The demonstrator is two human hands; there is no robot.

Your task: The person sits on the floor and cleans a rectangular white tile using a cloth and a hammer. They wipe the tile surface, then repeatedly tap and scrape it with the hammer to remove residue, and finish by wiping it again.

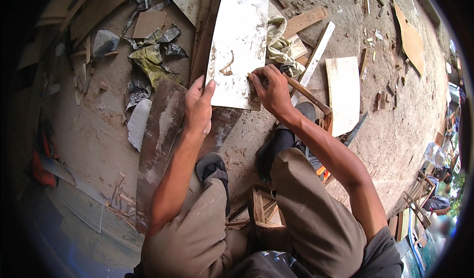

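Observation:
A long white-faced board (239, 41), scuffed and stained with brown, stretches away from me over other boards. My left hand (198, 105) is closed around its left edge near the close end, thumb on top of the white face. At the right edge, my right hand (270, 88) has thumb and forefinger pinched together against the board; whatever sits between them is too small to make out. Just right of that hand lies a tool with a wooden handle (311, 95), its far end partly hidden. A crumpled pale cloth (280, 46) rests beside the board.
Dark weathered planks (160, 130) lie under and left of the board. Right of my foot is a cream panel (343, 95); farther off, a brown sheet (409, 38). Crumpled yellow wrapping (148, 58) and wood scraps litter the ground. A person (439, 204) is at the far right.

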